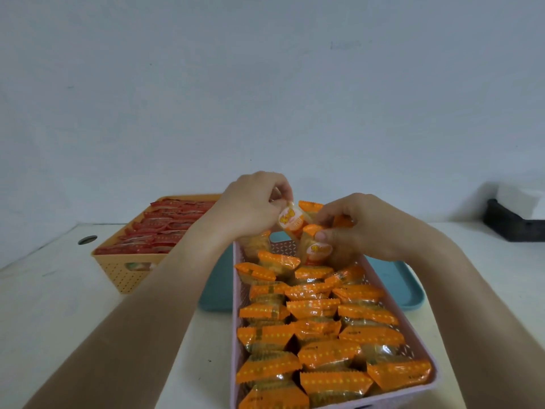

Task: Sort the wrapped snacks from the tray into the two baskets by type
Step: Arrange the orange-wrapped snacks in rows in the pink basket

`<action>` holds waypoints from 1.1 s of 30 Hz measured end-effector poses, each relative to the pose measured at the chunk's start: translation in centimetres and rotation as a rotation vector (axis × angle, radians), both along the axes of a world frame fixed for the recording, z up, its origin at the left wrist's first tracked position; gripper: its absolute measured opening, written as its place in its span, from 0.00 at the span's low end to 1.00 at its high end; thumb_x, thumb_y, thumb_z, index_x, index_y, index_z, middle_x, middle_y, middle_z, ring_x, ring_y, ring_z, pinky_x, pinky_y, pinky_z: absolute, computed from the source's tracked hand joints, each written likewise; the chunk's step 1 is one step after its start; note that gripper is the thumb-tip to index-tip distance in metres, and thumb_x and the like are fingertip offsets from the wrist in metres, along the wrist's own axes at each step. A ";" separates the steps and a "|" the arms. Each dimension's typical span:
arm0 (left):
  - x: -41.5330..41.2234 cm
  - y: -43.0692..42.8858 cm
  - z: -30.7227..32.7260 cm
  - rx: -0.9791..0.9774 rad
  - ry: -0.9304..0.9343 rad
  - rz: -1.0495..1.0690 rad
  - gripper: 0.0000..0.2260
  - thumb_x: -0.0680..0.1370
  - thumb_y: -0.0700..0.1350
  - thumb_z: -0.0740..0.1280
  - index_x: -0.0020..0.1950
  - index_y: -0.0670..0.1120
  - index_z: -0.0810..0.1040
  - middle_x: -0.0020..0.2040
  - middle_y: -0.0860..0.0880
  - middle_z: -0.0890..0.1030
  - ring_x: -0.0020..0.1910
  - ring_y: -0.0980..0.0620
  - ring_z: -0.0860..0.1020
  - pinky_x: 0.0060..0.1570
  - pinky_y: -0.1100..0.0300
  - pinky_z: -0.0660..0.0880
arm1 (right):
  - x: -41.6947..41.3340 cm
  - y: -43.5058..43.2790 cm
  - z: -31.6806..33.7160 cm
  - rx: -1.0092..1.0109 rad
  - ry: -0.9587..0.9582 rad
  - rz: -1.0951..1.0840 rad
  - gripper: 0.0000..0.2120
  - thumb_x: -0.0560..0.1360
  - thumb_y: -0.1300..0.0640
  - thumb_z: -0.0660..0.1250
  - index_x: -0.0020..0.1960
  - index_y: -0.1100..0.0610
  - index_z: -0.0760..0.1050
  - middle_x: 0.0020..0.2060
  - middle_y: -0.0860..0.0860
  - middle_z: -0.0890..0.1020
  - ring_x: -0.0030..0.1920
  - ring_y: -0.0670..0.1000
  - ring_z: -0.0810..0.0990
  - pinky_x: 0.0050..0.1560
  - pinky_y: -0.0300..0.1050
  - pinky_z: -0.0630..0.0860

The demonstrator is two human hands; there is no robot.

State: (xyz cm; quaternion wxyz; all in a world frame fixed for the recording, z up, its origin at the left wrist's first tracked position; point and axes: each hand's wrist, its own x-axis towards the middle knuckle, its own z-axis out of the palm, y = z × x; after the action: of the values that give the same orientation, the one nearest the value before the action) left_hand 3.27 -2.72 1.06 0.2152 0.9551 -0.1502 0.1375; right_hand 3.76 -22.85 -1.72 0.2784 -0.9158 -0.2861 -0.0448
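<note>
A pink basket [234, 335] in front of me is packed with several orange-wrapped snacks [315, 308]. An orange basket [129, 273] at the back left holds rows of red-wrapped snacks [165, 228]. A teal tray [407, 287] lies under and behind the pink basket; no snacks show on its visible parts. Both hands are over the pink basket's far end. My left hand [250, 205] pinches an orange snack [290, 219] upright by its top. My right hand [362, 225] is closed on another orange snack [317, 249], standing it in the basket.
Everything sits on a white table [59, 305] against a pale wall. A round cable hole [87, 240] is at the far left of the table. A black basket [513, 225] with white paper stands at the back right.
</note>
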 end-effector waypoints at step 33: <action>1.7 0.0 -2.1 0.547 -0.040 -0.143 0.12 0.76 0.41 0.66 0.55 0.51 0.84 0.48 0.52 0.84 0.49 0.52 0.78 0.35 0.65 0.61 | 0.1 -1.0 -0.1 0.293 0.060 0.074 0.13 0.72 0.52 0.73 0.56 0.48 0.79 0.49 0.43 0.83 0.51 0.40 0.79 0.50 0.35 0.77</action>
State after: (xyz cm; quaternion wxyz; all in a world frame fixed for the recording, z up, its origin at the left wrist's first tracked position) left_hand 4.97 -2.70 -1.01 -0.0442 0.9618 -0.2531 0.0949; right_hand 3.83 -23.89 -1.86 0.4191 -0.8551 -0.3014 -0.0485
